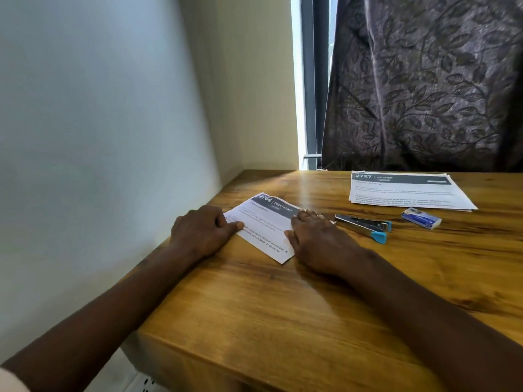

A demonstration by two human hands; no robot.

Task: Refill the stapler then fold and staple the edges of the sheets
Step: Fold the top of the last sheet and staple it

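Folded printed sheet (263, 226) lies flat near the left edge of the wooden worktop (283, 306), header band reading "DESK / STUDY" turned away from the person. Left hand (199, 230) rests on the sheet's left edge, fingers curled, thumb pressing the paper down; its grip closes on nothing. Right hand (317, 241) lies flat, palm down, over the sheet's right edge, fingers spread and pressing; nothing is held in it either. Just right of the right hand, close to its fingertips, lies the stapler (365, 226), metal with blue ends, hinged open on the worktop. Further right sits a small blue and white staple box (421, 218). Behind it, well apart from both hands, a stack of printed sheets (407, 190) lies flat before a dark leaf-patterned curtain (424, 80).
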